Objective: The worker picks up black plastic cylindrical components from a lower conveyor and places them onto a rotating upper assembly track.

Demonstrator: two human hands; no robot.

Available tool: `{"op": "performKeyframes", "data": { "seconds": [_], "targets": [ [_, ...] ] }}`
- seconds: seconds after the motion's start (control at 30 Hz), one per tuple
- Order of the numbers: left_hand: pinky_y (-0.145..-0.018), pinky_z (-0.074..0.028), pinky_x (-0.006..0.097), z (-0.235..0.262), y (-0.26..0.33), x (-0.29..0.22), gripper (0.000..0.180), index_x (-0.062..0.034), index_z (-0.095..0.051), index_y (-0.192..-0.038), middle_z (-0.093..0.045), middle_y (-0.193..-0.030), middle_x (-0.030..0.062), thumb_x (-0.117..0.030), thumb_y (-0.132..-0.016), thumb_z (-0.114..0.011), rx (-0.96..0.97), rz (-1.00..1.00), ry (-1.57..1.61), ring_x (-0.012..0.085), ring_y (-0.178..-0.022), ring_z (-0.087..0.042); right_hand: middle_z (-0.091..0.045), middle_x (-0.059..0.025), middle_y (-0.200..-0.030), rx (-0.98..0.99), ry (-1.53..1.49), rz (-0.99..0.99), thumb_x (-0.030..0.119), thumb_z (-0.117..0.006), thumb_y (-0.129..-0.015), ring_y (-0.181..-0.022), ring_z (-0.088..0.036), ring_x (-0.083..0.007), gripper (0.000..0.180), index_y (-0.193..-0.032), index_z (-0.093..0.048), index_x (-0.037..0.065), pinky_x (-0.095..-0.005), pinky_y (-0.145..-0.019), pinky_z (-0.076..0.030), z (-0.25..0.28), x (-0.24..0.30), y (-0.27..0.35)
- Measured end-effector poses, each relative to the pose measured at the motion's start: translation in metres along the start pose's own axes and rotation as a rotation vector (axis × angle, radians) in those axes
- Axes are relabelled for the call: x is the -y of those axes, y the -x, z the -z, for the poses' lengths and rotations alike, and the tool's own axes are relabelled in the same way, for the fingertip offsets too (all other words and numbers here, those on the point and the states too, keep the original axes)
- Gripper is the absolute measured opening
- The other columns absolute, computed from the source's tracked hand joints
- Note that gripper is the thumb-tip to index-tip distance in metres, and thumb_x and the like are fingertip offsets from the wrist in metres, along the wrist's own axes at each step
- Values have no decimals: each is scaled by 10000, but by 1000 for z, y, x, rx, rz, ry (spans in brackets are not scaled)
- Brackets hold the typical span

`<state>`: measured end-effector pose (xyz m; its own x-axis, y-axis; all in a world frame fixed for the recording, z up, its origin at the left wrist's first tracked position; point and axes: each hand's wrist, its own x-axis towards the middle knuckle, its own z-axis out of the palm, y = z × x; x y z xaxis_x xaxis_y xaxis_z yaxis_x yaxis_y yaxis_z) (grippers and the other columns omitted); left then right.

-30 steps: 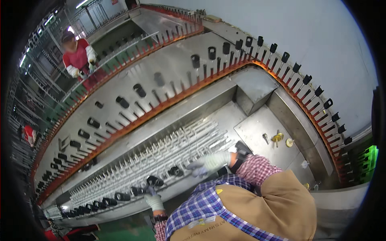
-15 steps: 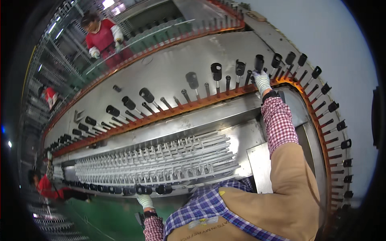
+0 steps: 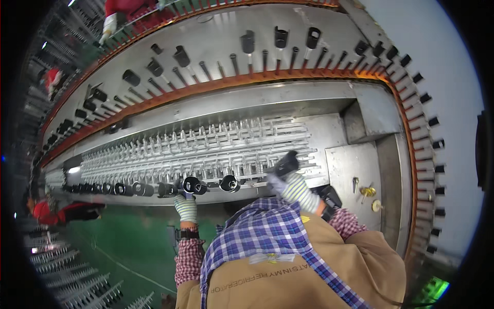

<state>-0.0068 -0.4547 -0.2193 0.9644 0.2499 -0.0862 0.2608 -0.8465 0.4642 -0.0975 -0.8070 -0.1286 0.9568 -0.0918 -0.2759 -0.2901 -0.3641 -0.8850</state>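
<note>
Left hand (image 3: 186,207): striped and gloved, lower centre of the frame, up against a row of hollow black cylinders (image 3: 143,189); cannot tell whether its grip is closed.
Right hand (image 3: 297,193): gloved alike, right of centre, grip holding one blurred black cylinder (image 3: 286,164).
Silver metal racks (image 3: 206,149): mid-frame, behind the row.
Orange-edged rail (image 3: 247,81): arching above, carrying upright black cups (image 3: 312,38).
Co-worker (image 3: 126,7): in red, upper left.

From where I stand, one line of dark capital letters (image 3: 260,278) slants across the near tan garment (image 3: 288,294), just nearside of the pale patch (image 3: 271,258) by the blue plaid cloth (image 3: 257,226).
</note>
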Motion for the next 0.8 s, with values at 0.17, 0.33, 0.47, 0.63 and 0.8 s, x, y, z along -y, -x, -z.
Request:
{"op": "performKeyframes", "data": {
  "seconds": [0.17, 0.33, 0.47, 0.63, 0.8],
  "targets": [
    [-491, -382, 193, 53, 38, 0, 339, -23, -477, -1092, -503, -691, 16, -145, -786, -559, 54, -174, 1006, 46, -561, -439, -583, -156, -659, -311, 120, -31, 422, -498, -787, -626, -568, -314, 409, -791, -544, 16, -372, -580, -440, -56, 1, 30],
    [-591, -408, 267, 88, -25, 77, 324, -9, -504, -1000, -558, -865, 83, -286, -840, -451, -191, 55, 1186, 122, -631, -482, -591, -137, -656, -599, 330, -78, 421, -468, -795, -648, -574, -311, 407, -963, -507, 52, -382, -603, -442, -90, -1, 25],
    [-755, -395, 341, 123, -118, 140, 403, -69, -499, -1019, -523, -1007, 68, -405, -802, -444, -134, 378, 1896, 206, -881, -490, -540, -103, -531, -625, 464, -180, 349, -522, -790, -499, -528, -261, 334, -783, -574, 18, -324, -516, -417, -102, 3, 25],
    [-704, -445, 340, 171, -135, 155, 412, -123, -542, -939, -548, -858, 50, -487, -752, -499, 306, -172, 2264, 200, -829, -504, -448, -93, -1113, -760, -390, 276, 10, -408, -821, -965, -451, -184, 336, -1157, -388, 28, -286, -802, -393, -139, -7, 40],
    [-683, -445, 348, 163, -101, 189, 486, -194, -541, -998, -549, -925, 31, -597, -761, -405, -458, -35, 1590, 171, -784, -503, -477, -98, -1105, -1114, 100, 389, 102, -417, -853, -1019, -438, -174, 309, -1145, -432, 4, -265, -870, -343, -161, 49, 110]
  ]
}}
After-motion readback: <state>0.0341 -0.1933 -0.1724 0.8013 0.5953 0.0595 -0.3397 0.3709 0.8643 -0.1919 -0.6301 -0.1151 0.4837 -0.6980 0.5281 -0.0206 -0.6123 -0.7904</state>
